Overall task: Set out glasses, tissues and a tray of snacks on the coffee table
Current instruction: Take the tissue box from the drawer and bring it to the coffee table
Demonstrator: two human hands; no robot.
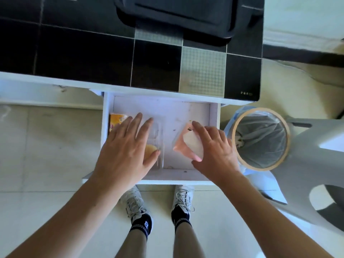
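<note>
An open white drawer juts from under the black-tiled coffee table. My left hand lies spread over a clear plastic snack pack with a yellow cake inside; whether it grips the pack I cannot tell. An orange snack packet shows at the drawer's left, partly under my fingers. My right hand is closed on a pink-and-white wrapped snack at the drawer's right. A dark tray rests on the tabletop at the back.
A bin lined with a plastic bag stands right of the drawer. A white chair sits further right. My two feet in white shoes stand on the pale floor just before the drawer front.
</note>
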